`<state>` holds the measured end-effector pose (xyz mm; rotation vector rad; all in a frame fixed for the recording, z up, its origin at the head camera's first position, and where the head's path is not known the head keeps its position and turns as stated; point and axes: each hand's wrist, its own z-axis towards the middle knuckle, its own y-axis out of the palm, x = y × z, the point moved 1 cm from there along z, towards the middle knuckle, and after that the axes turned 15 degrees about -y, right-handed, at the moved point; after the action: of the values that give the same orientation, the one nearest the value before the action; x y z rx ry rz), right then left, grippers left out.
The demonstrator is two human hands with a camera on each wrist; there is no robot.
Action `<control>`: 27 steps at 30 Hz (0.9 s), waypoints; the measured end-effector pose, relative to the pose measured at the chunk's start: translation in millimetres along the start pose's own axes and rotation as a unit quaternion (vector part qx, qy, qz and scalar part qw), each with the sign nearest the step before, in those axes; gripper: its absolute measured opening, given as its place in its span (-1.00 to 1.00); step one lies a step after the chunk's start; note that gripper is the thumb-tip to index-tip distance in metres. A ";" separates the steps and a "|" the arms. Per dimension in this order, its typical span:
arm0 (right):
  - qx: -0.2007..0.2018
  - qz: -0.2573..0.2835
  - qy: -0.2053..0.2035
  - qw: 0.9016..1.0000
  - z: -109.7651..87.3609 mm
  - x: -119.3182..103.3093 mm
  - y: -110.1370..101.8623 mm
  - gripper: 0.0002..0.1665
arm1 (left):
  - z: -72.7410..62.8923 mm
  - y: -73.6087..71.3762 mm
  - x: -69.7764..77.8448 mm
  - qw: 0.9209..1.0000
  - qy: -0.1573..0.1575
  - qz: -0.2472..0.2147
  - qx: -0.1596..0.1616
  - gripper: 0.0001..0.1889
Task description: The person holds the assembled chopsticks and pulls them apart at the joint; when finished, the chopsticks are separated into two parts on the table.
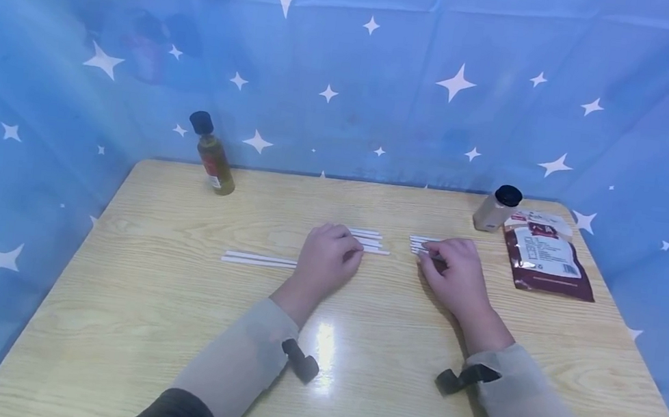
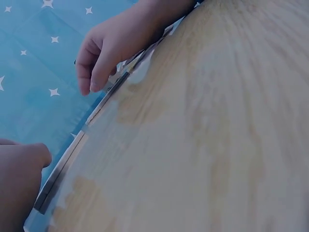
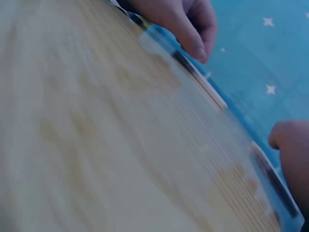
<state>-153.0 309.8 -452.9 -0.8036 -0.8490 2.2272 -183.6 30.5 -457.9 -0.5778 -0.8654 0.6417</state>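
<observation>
Several thin white sticks (image 1: 372, 243) lie side by side on the wooden table, partly covered by my left hand (image 1: 329, 256). Its fingers are loosely bent, with the fingertips close over the sticks' near side. To the right, a second bunch of white sticks (image 1: 417, 244) reaches under my right hand (image 1: 453, 270), whose thumb and forefinger curve down at the sticks' ends. In the left wrist view, nothing shows between the fingertips of the right hand (image 2: 104, 58); the right wrist view shows the left hand (image 3: 186, 26) likewise above the sticks (image 3: 205, 87).
Two more white sticks (image 1: 259, 260) lie left of my left hand. A dark-capped bottle (image 1: 215, 166) stands at the back left. At the back right are a black-lidded jar (image 1: 491, 214) and a maroon packet (image 1: 546, 257). A blue star-patterned curtain (image 1: 350, 121) hangs behind the table (image 1: 129, 323).
</observation>
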 end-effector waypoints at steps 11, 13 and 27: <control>0.011 0.017 -0.055 0.998 4.5 -15.3 14.8 -0.92 | -6.5 -5.4 -1.1 1.000 -0.006 0.009 -0.014 -0.93; 0.013 0.017 -0.060 0.998 5.3 -15.7 15.5 -0.93 | -6.8 -7.4 -2.0 1.000 -0.005 0.010 -0.016 -0.92; -0.001 0.006 -0.051 0.999 7.4 -15.0 16.3 -0.94 | -16.4 -28.2 -13.7 1.000 0.000 0.002 -0.008 -0.94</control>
<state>-154.1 286.7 -455.6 -0.7019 -0.8956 2.2942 -169.0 -1.5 -453.9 -0.5935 -0.8712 0.6386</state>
